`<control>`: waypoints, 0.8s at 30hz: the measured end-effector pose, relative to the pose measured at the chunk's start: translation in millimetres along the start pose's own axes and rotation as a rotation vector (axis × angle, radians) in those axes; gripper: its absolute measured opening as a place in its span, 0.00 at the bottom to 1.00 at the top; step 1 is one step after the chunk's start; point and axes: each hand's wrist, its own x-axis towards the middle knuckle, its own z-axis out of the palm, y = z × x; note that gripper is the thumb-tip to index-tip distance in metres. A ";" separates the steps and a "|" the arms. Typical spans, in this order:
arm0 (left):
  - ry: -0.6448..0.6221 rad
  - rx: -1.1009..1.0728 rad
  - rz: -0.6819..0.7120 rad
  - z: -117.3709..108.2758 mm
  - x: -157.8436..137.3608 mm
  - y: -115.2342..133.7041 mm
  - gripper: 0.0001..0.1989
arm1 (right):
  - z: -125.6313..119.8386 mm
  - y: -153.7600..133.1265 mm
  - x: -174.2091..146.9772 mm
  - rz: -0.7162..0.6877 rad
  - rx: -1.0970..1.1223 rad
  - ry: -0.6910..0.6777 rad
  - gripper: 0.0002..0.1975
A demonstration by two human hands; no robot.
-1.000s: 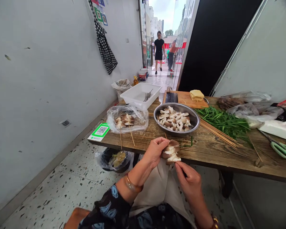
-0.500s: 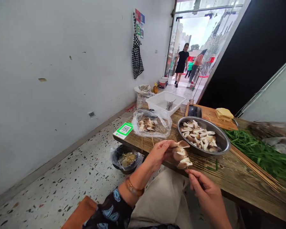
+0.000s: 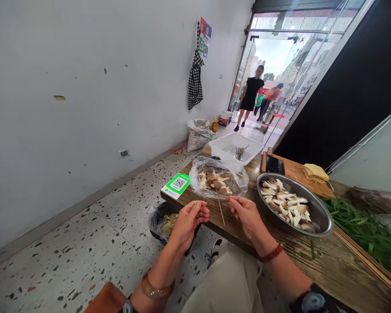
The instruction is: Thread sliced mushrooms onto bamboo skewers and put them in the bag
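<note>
Beyond my hands, a clear plastic bag point(image 3: 240, 174) lies open on the wooden table with skewered mushroom pieces point(image 3: 212, 179) on it. Thin bamboo sticks jut from the mushrooms toward me. My left hand point(image 3: 190, 219) pinches the end of the leftmost stick point(image 3: 203, 195). With thumb and forefinger pressed together, my right hand point(image 3: 246, 213) holds the stick end of another mushroom skewer at the bag's near edge. Between the hands, a bare stick end point(image 3: 220, 209) sticks out over the table. To the right, a steel bowl point(image 3: 327, 221) holds loose mushroom pieces.
A white tub point(image 3: 220, 144) with metal pieces stands behind the bag. At right are a cutting board point(image 3: 288, 163), a cleaver point(image 3: 275, 166), green leaves point(image 3: 355, 217) and bamboo skewers point(image 3: 366, 258). A lined bin point(image 3: 156, 221) sits below. A person point(image 3: 252, 93) stands near the glass door.
Both hands have moved forward to the bag, bringing the mushroom skewer from beside the bowl to the skewers there. The person at the door has come closer, and the view has shifted.
</note>
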 end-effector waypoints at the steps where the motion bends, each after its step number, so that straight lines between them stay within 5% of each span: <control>1: 0.008 0.003 0.008 -2.5 1.5 0.0 0.17 | 2.5 3.3 11.1 -0.007 -0.020 0.025 0.22; 6: 0.008 0.019 0.025 -10.2 8.4 -1.5 0.18 | 5.2 22.5 44.5 -0.080 -0.184 0.093 0.17; 17: -0.048 0.261 0.087 -1.8 7.8 -6.3 0.16 | -3.0 22.5 48.0 -0.206 -0.556 0.146 0.18; 24: -0.061 0.456 0.156 6.6 13.9 -3.9 0.15 | 4.3 26.7 58.6 -0.237 -0.743 0.012 0.11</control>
